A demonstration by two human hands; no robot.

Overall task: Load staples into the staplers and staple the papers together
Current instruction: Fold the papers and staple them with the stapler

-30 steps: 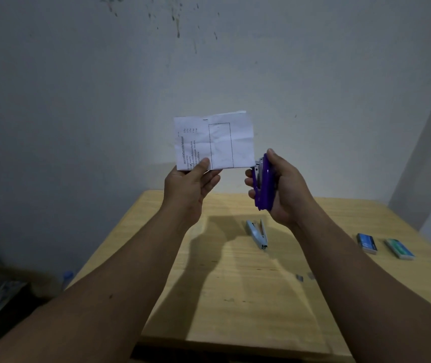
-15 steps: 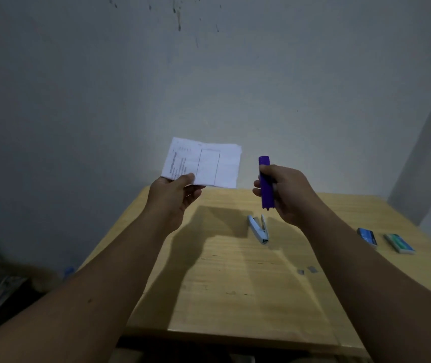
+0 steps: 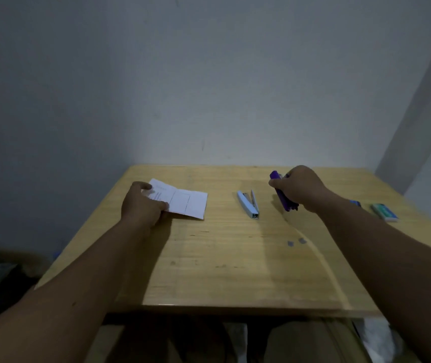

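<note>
The light-blue stapler (image 3: 248, 204), long axis near-to-far on the table (image 3: 235, 258), lies just left of the right hand (image 3: 297, 188) grasping the purple stapler (image 3: 281, 192); left hand (image 3: 141, 203) pinches the papers (image 3: 183, 199).

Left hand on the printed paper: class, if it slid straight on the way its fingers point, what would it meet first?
Probably nothing: the left hand points up-right across the white printed paper towards bare wooden table, then the wall.

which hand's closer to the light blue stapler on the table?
Right. The right hand, gripping the purple stapler, sits just to the right of the light blue stapler. The left hand holds the paper farther off on its left.
</note>
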